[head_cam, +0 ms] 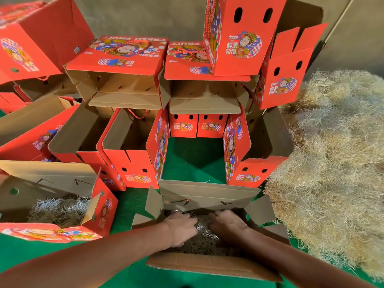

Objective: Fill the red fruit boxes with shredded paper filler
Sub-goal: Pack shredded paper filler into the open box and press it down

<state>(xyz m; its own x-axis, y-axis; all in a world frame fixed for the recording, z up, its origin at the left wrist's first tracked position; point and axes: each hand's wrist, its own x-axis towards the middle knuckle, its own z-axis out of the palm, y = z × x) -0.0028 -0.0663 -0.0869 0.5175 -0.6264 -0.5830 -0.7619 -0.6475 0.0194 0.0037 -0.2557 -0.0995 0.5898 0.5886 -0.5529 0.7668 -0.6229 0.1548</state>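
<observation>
An open fruit box [207,194] with brown cardboard flaps stands right in front of me on the green floor. Shredded paper filler [204,233] lies inside it. My left hand [180,228] and my right hand [227,224] are both down in the box, palms down on the filler, fingers partly buried in the strands. Whether the fingers curl round any strands is hidden. A big heap of loose shredded paper [332,163] lies at the right.
A filled open red box [99,206] sits at the left. Several empty open red boxes [133,163] stand and are stacked behind, up to a grey wall. A patch of green floor [193,161] shows between them.
</observation>
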